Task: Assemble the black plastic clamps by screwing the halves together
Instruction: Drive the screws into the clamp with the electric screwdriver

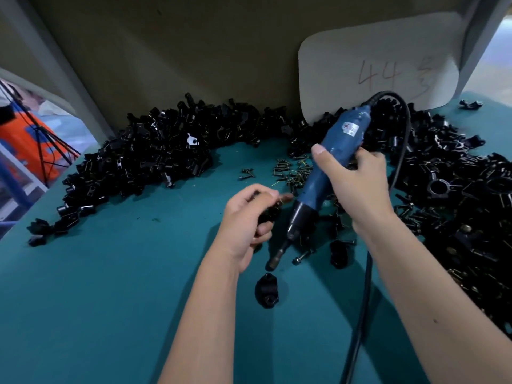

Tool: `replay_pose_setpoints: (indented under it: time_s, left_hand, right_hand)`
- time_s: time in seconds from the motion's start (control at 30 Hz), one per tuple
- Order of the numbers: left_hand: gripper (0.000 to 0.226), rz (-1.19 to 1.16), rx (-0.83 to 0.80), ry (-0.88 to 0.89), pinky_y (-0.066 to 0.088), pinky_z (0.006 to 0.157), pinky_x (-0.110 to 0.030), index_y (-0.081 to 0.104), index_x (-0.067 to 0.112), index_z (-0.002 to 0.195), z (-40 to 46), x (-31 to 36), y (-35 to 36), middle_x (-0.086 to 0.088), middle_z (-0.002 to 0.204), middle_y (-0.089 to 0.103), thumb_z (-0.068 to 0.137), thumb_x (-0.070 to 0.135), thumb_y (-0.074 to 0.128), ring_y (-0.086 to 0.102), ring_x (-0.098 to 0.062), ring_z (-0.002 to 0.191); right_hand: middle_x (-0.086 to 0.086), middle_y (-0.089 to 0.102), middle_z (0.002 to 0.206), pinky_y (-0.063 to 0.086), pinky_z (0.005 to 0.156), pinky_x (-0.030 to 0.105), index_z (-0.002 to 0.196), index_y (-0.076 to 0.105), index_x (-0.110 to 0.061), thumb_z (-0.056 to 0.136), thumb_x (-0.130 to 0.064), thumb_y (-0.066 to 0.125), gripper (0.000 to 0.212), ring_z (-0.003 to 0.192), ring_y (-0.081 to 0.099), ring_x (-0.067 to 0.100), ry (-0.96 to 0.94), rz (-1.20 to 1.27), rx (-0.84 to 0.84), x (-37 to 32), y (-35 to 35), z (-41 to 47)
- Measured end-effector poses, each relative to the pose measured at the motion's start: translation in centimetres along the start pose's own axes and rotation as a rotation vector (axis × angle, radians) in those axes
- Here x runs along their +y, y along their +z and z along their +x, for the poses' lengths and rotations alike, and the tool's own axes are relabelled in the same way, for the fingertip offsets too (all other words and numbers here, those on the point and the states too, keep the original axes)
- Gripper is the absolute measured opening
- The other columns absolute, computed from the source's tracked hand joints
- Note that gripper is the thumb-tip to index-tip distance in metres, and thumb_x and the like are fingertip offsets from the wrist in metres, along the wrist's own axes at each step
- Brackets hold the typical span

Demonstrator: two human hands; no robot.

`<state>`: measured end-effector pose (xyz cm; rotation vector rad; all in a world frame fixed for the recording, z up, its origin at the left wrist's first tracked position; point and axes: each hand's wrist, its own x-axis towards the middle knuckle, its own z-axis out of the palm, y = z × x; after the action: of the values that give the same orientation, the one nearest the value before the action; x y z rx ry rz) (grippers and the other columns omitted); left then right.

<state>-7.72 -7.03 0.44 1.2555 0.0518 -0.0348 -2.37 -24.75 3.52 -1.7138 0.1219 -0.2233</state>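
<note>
**Driver in right, clamp part in left**

Right hand (357,187) grip wraps the blue corded electric screwdriver (329,162), bit angled down. Left hand (246,217) grip curls round a small black plastic clamp piece (270,213), just left of the driver's nose. Another black clamp half (267,291) lies on the teal table (110,286) below the left grip.

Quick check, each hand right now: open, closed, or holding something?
Left hand: grips a black clamp part.
Right hand: grips the blue electric screwdriver.

We saw two bare forearms, no sleeves, no gloves, no watch or rings; the hands, left hand (245,221) and right hand (357,187), had short-trimmed nails.
</note>
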Motion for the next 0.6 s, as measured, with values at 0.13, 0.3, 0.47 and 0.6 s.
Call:
replay_pose_setpoints:
  time_s: [0.13, 0.3, 0.47, 0.6]
  left_hand:
    - [0.015, -0.01, -0.079, -0.061, 0.022, 0.034, -0.016, 0.064, 0.016, 0.083, 0.1, -0.3, 0.5, 0.001, 0.074, 0.06, 0.098, 0.014, 0.063, 0.033, -0.005, 0.042]
    - [0.011, -0.163, -0.018, -0.071, 0.023, 0.033, -0.015, 0.058, 0.012, 0.09, 0.3, -0.4, 0.7, -0.011, 0.095, 0.074, 0.098, 0.018, 0.061, 0.03, -0.004, 0.044]
    - [0.013, -0.233, 0.069, -0.089, 0.023, 0.031, -0.014, 0.056, 0.012, 0.092, 0.4, -0.2, 0.1, -0.012, 0.09, 0.071, 0.102, 0.02, 0.055, 0.03, -0.004, 0.042]
    - [0.013, -0.241, 0.092, -0.092, 0.022, 0.031, -0.014, 0.056, 0.011, 0.092, 0.5, -0.1, -0.1, -0.009, 0.086, 0.07, 0.102, 0.019, 0.055, 0.03, -0.004, 0.042]
  right_hand:
    - [-0.009, 0.074, 0.093, 0.058, 0.076, 0.035, 0.109, 0.066, -0.023, 0.083, -0.043, 0.082, 0.036, 0.085, 0.074, 0.013, 0.025, 0.307, -0.003, 0.2, 0.2, -0.5]
    - [0.005, 0.063, 0.077, 0.051, 0.051, 0.031, 0.111, 0.052, -0.012, 0.099, -0.029, 0.07, 0.028, 0.053, 0.056, 0.018, 0.178, 0.826, -0.083, -0.4, 1.6, -1.0]
    - [0.011, 0.059, 0.086, 0.052, 0.063, 0.033, 0.113, 0.054, -0.009, 0.094, -0.073, 0.049, 0.067, 0.062, 0.055, 0.022, 0.36, 1.141, -0.218, -0.2, 0.2, -0.6]
    - [0.016, 0.058, 0.102, 0.053, 0.066, 0.035, 0.113, 0.059, -0.008, 0.101, -0.064, 0.041, 0.061, 0.067, 0.057, 0.026, 0.38, 1.234, -0.232, 0.2, -0.2, -0.2]
